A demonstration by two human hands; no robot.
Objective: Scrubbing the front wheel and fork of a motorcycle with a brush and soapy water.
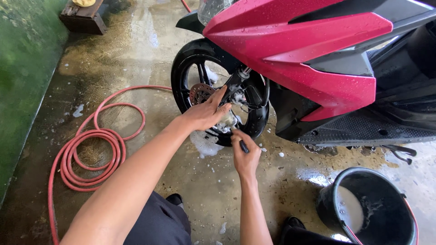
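Note:
A red and black scooter [318,59] stands on wet concrete, its black front wheel [213,90] soapy at the hub and brake disc [200,93]. My left hand [206,113] rests against the wheel's spokes near the hub, fingers spread over a foamy patch. My right hand [245,154] is just below the wheel, closed around a thin dark brush handle [244,146] whose tip points into the wheel. Foam [204,145] lies on the floor under the tyre.
A coiled pink hose [91,154] lies on the floor to the left. A black bucket [399,222] with soapy water stands at the lower right. A wooden block [84,18] with a yellow sponge sits at the far left. The side stand [402,152] sticks out under the scooter.

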